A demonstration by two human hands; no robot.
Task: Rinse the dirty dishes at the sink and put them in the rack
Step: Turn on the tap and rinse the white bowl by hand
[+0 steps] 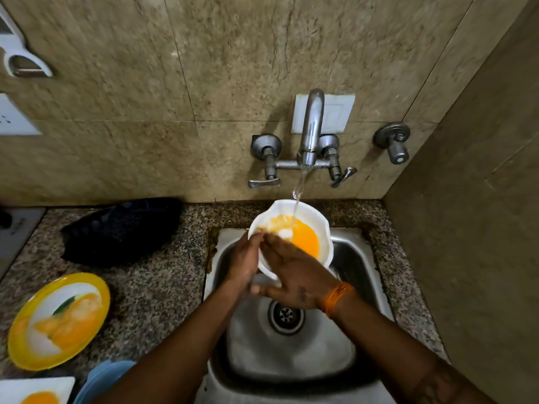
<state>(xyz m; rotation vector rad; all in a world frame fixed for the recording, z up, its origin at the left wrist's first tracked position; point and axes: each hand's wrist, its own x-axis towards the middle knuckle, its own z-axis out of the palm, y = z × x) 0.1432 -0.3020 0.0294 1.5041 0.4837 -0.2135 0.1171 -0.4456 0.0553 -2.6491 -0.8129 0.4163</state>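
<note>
At the bottom of the frame both my forearms reach up over the steel sink (pixel 344 357), crossing above its drain (pixel 286 315) at centre. My right hand (pixel 294 275), with an orange thread band (pixel 338 298) at the wrist, lies flat across the near rim of the white bowl (pixel 316 225), fingers straight and close together, their tips reaching into the orange residue inside. My left hand (pixel 244 259) wraps the bowl's left edge, fingers curled round the rim from below and outside, thumb side blurred so I cannot tell more. The bowl sits tilted above the far end of the sink, just past my fingertips, with a stream of water (pixel 299 196) falling into it from the wall tap (pixel 310 132) at upper centre. On the speckled counter (pixel 163 290), lower left, rests a yellow-rimmed plate (pixel 58 320) smeared orange, with a white dish (pixel 35 390) and a blue one (pixel 102 380) at the bottom edge. Farther back, centre left, lies a dark rack (pixel 122 228) against the tiled wall (pixel 116 97).
</note>
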